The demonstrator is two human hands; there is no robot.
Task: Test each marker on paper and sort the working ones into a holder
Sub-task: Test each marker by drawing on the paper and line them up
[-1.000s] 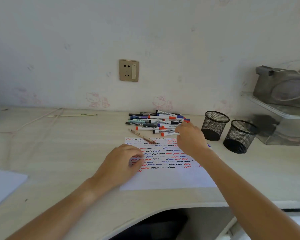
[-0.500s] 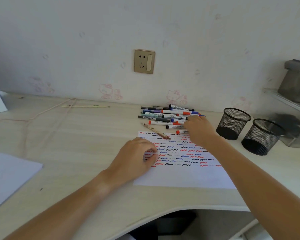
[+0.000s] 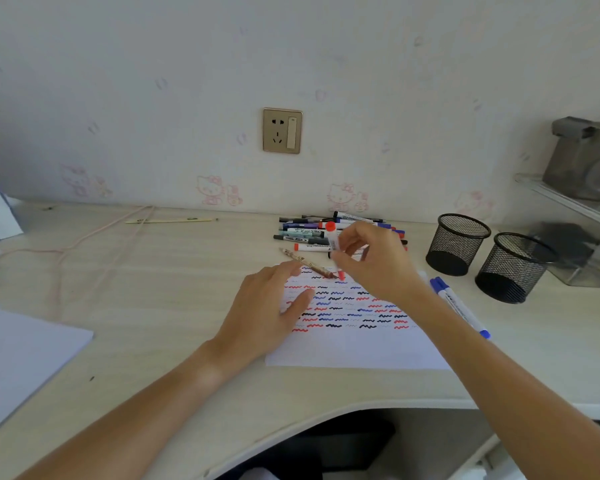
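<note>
A: Where is the marker under test, relative to the paper (image 3: 357, 348)?

B: The red marker (image 3: 334, 244) stands nearly upright over the paper's far edge, red cap uppermost, its red lower end just above or at the sheet; contact cannot be told. The right hand (image 3: 378, 261) holds it, the grip a pinch of thumb and fingers round the white barrel.

A: And the other hand?

B: The left hand (image 3: 271, 313) lies on the paper's left edge, its grip spread and flat, fingers straight, holding nothing.

A: What marks does the paper carry?

B: Rows of short red, blue and black squiggles across its far half; the near half is bare.

A: Where is the remaining stock?

B: The marker pile (image 3: 329, 232) lies on the desk (image 3: 174, 282) just beyond the paper's far edge. A brown pencil (image 3: 307, 264) lies slanted between pile and paper, its tip over the sheet. A blue marker (image 3: 459, 306) lies on the desk just right of the paper.

A: And the holders?

B: Two black mesh holders (image 3: 458, 242) (image 3: 515, 268) stand side by side, right of the paper, beyond the blue marker.
</note>
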